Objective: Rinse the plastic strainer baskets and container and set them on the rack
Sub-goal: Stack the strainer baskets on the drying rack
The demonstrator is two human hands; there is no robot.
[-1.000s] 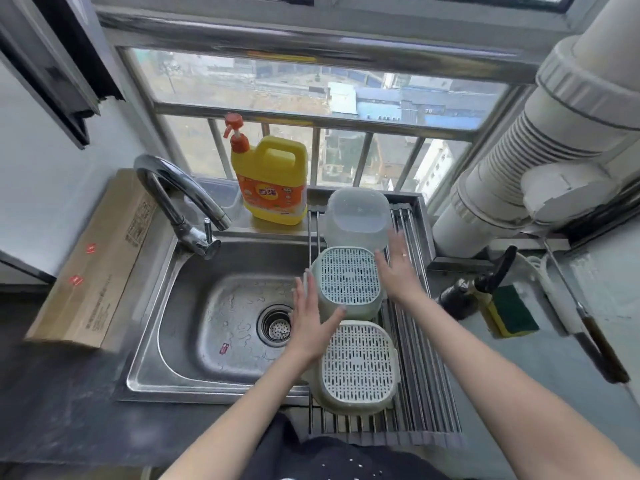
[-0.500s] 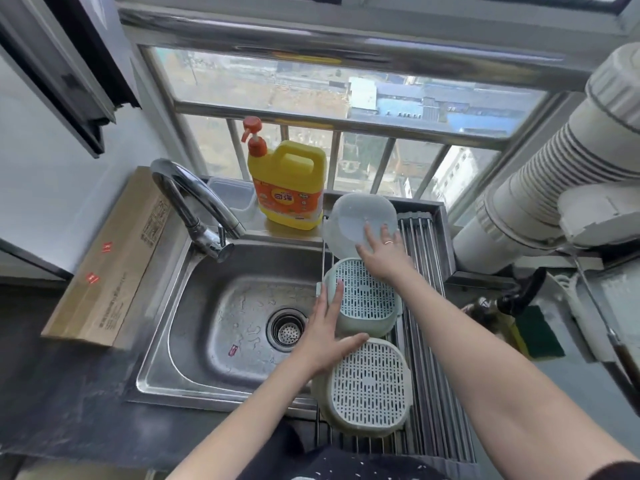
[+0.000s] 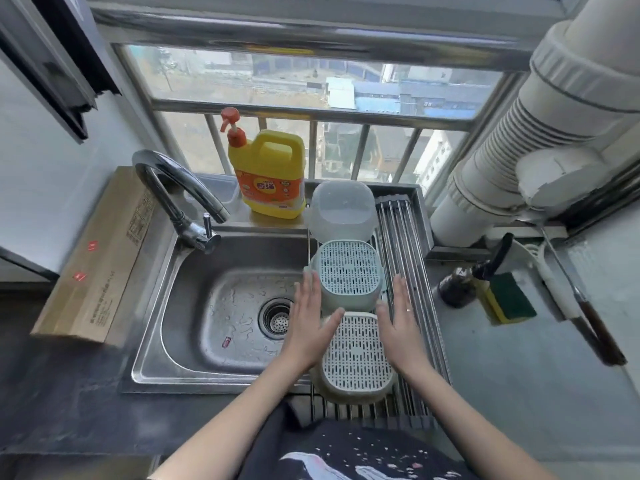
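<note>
Three plastic pieces sit upside down in a row on the steel roll-up rack (image 3: 403,237) over the sink's right side. Farthest is the clear container (image 3: 341,207), in the middle a pale green strainer basket (image 3: 348,270), nearest a white strainer basket (image 3: 356,355). My left hand (image 3: 310,320) is flat and spread at the left of the two baskets, its thumb touching the white one's far edge. My right hand (image 3: 398,320) is spread on their right, over the rack bars. Neither hand holds anything.
The steel sink (image 3: 221,306) with drain (image 3: 275,317) lies left of the rack, its tap (image 3: 176,195) at the back left. A yellow detergent jug (image 3: 268,174) stands behind. A cardboard box (image 3: 100,258) lies left; a dark bottle (image 3: 460,285), sponge (image 3: 509,299) and knife (image 3: 585,313) lie right.
My right hand came back from the clear container to the right side of the baskets. My left hand stayed at their left side. The view shifted slightly.
</note>
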